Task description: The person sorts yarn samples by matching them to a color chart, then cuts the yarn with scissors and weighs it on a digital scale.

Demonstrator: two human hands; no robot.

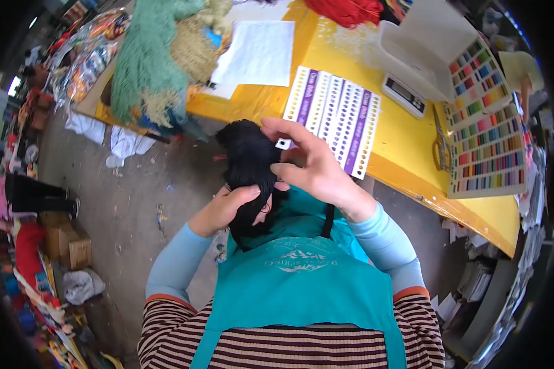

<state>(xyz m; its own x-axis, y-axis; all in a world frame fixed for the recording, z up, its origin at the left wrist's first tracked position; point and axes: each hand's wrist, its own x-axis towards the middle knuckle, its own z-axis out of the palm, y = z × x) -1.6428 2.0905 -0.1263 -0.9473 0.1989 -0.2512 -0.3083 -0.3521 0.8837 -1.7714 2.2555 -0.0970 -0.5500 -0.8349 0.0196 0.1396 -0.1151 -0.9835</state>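
A thick hank of black yarn [247, 154] hangs in front of my apron, its lower strands looping down over the front of it. My left hand [226, 208] is closed around the lower part, with the thumb lying across the strands and some fingers hidden behind. At the hank's right side, my right hand [317, 166] curls with bent fingers, the index fingertip by the upper strands and the thumb against the edge. Just beyond that hand, white shade cards [333, 111] with rows of coloured dots lie on the yellow table [406, 154].
Green yarn hanks [151, 55] drape over the table's left end beside a written paper sheet [261, 52]. Red yarn [345, 9], a digital scale [405, 95], scissors [440, 144] and an open colour sample book [486, 144] are on the table. Cardboard boxes [68, 243] stand on the floor at left, near another person.
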